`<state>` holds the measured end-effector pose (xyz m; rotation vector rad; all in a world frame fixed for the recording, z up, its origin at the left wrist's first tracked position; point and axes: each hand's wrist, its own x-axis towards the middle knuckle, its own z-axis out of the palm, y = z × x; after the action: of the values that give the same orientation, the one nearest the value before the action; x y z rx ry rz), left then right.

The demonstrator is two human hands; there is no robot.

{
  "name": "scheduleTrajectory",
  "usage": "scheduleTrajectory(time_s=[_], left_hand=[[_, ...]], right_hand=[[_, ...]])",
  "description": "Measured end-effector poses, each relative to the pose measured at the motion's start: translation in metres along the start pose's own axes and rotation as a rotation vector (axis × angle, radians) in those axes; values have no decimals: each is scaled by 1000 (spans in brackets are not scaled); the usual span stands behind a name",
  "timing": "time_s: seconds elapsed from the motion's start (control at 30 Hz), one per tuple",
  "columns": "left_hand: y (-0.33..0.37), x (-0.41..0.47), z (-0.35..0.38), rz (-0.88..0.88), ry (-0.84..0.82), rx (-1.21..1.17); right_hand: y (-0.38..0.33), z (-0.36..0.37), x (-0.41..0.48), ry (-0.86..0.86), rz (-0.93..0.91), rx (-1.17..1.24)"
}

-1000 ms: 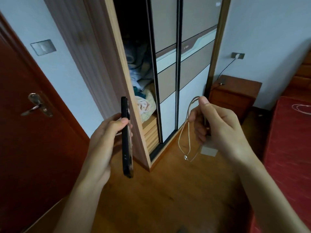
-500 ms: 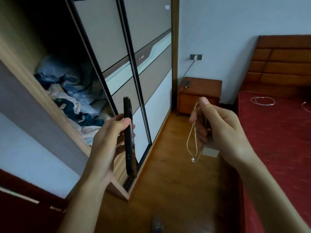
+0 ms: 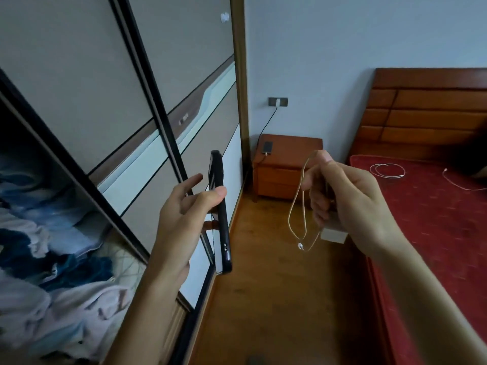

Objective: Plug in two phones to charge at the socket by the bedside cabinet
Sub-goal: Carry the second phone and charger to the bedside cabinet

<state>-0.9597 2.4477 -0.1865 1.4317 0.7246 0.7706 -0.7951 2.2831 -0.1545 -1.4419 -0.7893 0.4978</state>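
**Phone and cable carried in two hands beside the wardrobe**

Left hand (image 3: 184, 214) grips a black phone (image 3: 220, 206), held upright and edge-on to the camera, with the thumb pressed on the near edge and the fingers behind it. Right hand (image 3: 350, 201) pinches a pale looped cable (image 3: 296, 214) between thumb and forefinger, the other fingers curled. The loop hangs freely below the pinch, and a white connector (image 3: 300, 245) dangles at its lowest point. A white block (image 3: 334, 235) shows just under the curled fingers; whether they hold it cannot be told.

Both hands are above the wooden floor (image 3: 276, 299), well apart from the bedside cabinet (image 3: 290, 164), which stands against the far wall between the wardrobe (image 3: 105, 88) and the bed (image 3: 434, 219). A second phone (image 3: 267, 147) lies at the rear left corner of the cabinet top. A dark lead (image 3: 266, 125) runs from it up to a white plug in the wall socket (image 3: 278, 101) above that corner.

Near the head end of the bed's red cover lies a coiled white cable (image 3: 387, 170), with a headboard (image 3: 427, 111) behind it. Crumpled clothes (image 3: 52, 259) fill the open left part of the wardrobe.
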Motion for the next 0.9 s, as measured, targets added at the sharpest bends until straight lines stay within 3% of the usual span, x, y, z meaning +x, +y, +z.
scheduleTrajectory(time_s=[0.43, 0.9], left_hand=[[-21, 189, 48, -83, -112, 75], [-9, 423, 203, -71, -85, 89]], right_hand=[[49, -25, 165, 84, 32, 10], [86, -141, 412, 74, -20, 18]])
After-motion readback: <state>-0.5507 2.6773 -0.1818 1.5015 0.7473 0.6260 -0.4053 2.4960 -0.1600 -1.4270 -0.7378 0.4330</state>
